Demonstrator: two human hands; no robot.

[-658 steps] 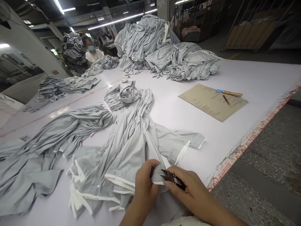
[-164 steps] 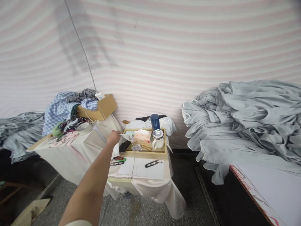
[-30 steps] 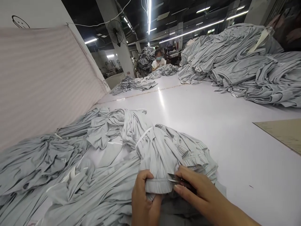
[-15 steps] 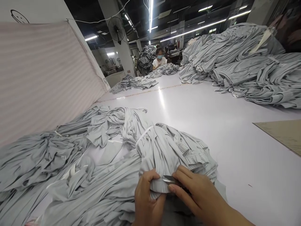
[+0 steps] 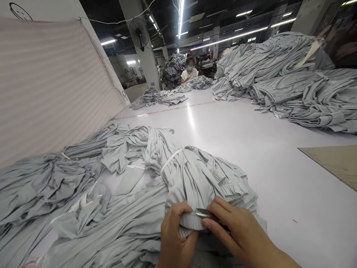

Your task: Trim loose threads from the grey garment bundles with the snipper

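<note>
Near the bottom centre, my left hand [image 5: 178, 232] pinches the gathered waistband [image 5: 192, 220] of a light grey garment between thumb and fingers. Just right of it, my right hand [image 5: 237, 227] is closed on small dark metal snips [image 5: 206, 214], whose pointed blades lie over the band's upper edge. The band belongs to a bundle of grey garments [image 5: 192, 178], which a white tie [image 5: 170, 162] wraps across its upper part. Part of the snips is hidden in my right hand.
More grey garments [image 5: 111, 223] spread over the left of the white table [image 5: 279, 178]. Tall grey piles [image 5: 279, 63] stand at the back right, above a brown board [image 5: 334, 160]. A pinkish cloth [image 5: 50, 82] hangs at left. A masked person [image 5: 190, 70] is at the far end.
Both hands and the snips have shifted very slightly right along the waistband. The camera view has moved a little. My hands keep their grips.
</note>
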